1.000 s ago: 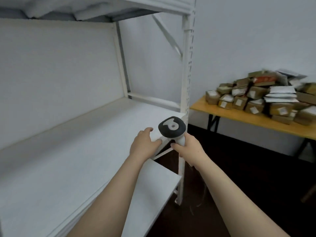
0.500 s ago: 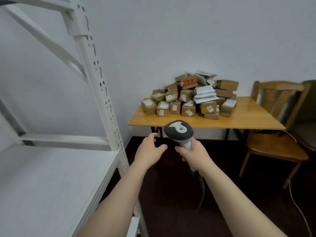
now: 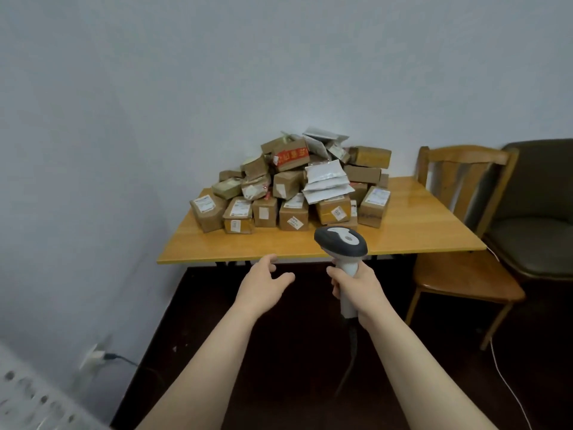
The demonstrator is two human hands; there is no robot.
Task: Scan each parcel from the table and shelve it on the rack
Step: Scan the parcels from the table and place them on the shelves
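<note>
Right hand gripped the scanner at frame center; left hand hung spread, empty, below the surface of parcels.

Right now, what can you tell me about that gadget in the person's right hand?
It is a handheld scanner, plastic by its look: a dark grey rounded head with a white inlay on top, on a pale handle. The right hand grips the handle, holding it roughly upright in the air before the near edge of the table. A dark cable hangs from the handle's foot toward the floor. Nothing but that hand touches it.
</note>
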